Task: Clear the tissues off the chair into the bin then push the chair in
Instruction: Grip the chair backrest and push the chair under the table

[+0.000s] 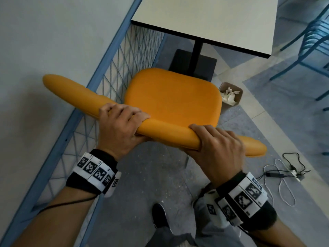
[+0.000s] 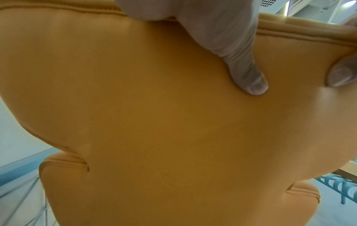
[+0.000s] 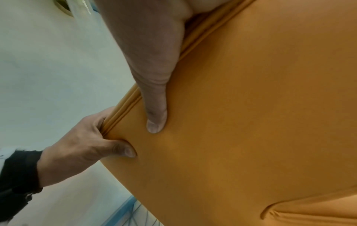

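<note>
While gripped: chair (image 1: 173, 100) backrest (both hands).

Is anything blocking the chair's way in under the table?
Nothing visible lies on the floor between the chair and the table. The table's black pedestal base sits just past the seat's front edge and would limit travel. The bin stands off to the seat's right, outside the path.
</note>
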Available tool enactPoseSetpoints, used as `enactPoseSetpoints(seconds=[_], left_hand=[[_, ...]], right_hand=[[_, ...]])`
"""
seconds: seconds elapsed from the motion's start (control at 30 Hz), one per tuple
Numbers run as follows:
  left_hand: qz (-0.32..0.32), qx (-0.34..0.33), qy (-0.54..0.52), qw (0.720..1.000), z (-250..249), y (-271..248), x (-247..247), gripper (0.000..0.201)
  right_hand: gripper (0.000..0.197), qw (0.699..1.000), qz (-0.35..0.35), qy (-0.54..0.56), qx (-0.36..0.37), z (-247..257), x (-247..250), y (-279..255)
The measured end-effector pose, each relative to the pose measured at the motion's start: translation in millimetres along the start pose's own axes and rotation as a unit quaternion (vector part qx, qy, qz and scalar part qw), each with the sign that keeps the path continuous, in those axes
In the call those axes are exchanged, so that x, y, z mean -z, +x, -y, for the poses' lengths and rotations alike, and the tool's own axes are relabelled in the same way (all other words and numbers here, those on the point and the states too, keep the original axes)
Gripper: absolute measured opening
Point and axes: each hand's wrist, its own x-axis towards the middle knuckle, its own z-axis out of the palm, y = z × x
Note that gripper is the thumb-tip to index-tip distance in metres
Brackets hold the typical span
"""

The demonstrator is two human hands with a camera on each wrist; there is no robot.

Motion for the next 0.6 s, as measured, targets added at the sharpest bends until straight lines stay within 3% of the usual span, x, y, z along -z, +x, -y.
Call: enactPoseSetpoints(seconds=[0.2, 0.3, 0.6], left_hand=[[-0.009, -0.009, -0.001, 1.000, -6, 53, -31, 0.059], [0.017, -0.011, -0.011, 1.000, 3, 87, -48, 0.054], [0.078, 0.016, -0.023, 0.997, 36, 218, -111, 0.065]], right_hand=[[0.054, 0.999, 0.015, -0.025, -0.019, -40, 2, 45], [0.052, 0.999, 0.004, -0.027, -0.026, -53, -3, 75], [0.056, 0.998, -0.043, -0.048, -0.018, -110, -21, 201]])
